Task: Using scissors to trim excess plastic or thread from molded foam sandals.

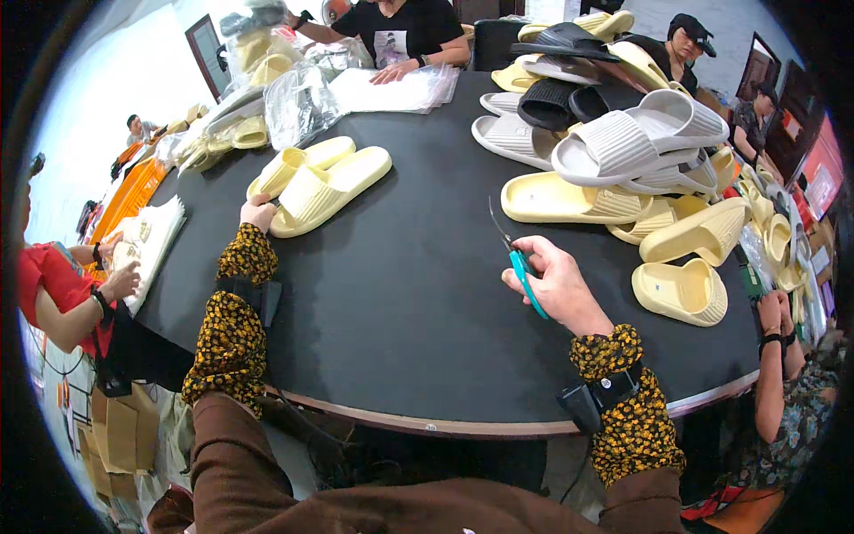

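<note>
A pair of pale yellow slides [331, 190] lies on the dark table, one partly behind the other, with ribbed straps. My left hand [258, 214] is closed at their toe end, the fingers curled against a toe and partly hidden. In my right hand [560, 283] are teal-handled scissors [525, 278], gripped by the handles, their thin dark blades pointing up and away over the table. To the right of this hand sits a single yellow slide [680, 292]. Behind it is a heap of yellow, grey and black slides, including a grey slide [614, 147].
Clear plastic bags [302, 105] and a stack of white bags [391, 91] lie at the far side, beneath a co-worker's hand [396, 71]. More bagged slides [233, 133] are piled at the far left. Other people work at the left and right edges of the table [400, 347].
</note>
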Available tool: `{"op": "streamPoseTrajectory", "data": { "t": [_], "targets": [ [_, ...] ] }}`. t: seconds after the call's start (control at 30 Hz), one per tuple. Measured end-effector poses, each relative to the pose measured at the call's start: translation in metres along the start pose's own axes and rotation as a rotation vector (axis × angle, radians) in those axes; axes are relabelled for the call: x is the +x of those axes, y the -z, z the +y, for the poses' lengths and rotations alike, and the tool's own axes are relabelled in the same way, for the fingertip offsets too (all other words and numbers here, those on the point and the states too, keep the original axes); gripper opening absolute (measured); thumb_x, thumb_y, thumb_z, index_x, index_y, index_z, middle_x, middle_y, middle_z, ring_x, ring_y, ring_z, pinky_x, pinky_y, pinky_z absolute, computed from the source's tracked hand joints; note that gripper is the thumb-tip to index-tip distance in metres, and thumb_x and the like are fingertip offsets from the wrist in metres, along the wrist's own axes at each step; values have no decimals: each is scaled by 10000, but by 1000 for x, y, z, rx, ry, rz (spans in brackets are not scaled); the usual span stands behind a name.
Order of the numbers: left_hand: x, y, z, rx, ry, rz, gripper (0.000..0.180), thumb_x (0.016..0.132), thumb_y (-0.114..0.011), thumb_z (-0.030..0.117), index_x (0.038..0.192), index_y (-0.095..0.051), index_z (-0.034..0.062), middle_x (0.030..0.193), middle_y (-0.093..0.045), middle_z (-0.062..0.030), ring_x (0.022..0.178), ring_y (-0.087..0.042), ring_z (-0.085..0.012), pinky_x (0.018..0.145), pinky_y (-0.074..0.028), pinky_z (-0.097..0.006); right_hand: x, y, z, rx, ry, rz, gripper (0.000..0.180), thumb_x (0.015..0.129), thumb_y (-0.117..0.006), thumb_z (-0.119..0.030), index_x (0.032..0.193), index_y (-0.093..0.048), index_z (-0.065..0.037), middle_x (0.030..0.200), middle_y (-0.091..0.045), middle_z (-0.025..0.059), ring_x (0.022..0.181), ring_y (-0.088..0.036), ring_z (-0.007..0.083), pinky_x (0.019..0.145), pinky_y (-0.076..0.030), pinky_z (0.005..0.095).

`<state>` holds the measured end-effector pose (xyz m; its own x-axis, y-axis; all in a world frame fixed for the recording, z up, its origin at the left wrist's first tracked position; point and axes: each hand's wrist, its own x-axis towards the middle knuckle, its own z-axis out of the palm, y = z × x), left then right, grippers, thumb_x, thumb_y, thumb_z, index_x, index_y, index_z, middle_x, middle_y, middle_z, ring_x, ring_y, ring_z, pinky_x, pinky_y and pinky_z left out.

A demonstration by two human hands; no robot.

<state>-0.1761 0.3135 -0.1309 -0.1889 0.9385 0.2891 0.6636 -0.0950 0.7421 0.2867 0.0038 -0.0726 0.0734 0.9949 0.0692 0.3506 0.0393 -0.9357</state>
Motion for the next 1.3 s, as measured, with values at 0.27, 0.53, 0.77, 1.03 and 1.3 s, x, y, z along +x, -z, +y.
{"op": "streamPoseTrajectory", "data": {
  "t": [0.27,0.53,0.77,1.03,1.3],
  "targets": [
    [24,8,-6,-194,109,-153,376,686,-614,96,1045,-636,-15,938,-655,-105,775,-614,-159,688,-488,-255,3,-8,0,43,57,-27,386,776,-703,-132,1073,-525,38,759,-596,38,687,-519,52,614,-443,226],
    [-117,-24,152,-324,136,-761,210,834,-582,150,943,-631,-22,795,-613,-51,699,-570,-104,638,-471,-221,1,-3,-1,66,57,1,396,766,-708,-141,1067,-527,41,744,-577,41,664,-512,60,607,-447,244],
    [-206,-54,233,-329,-177,-1099,267,882,-529,125,1077,-577,-51,859,-622,-68,764,-590,-116,700,-493,-243,-3,-1,-17,259,6,-5,404,810,-679,-177,1122,-503,10,756,-564,3,571,-485,38,484,-406,197],
    [-197,-46,225,-4,-501,-401,219,814,-581,89,1016,-612,12,870,-636,-101,689,-580,-176,662,-470,-283,-4,-2,-18,292,-24,-58,428,804,-685,-178,1127,-504,36,722,-548,-5,560,-490,41,492,-430,203],
    [-183,-55,203,22,-537,-671,265,816,-582,154,1044,-602,18,930,-656,-108,873,-623,-232,800,-467,-319,-5,0,-18,276,-45,-145,410,802,-644,-167,1157,-500,-19,784,-587,6,558,-512,35,463,-409,181]
  ]
}}
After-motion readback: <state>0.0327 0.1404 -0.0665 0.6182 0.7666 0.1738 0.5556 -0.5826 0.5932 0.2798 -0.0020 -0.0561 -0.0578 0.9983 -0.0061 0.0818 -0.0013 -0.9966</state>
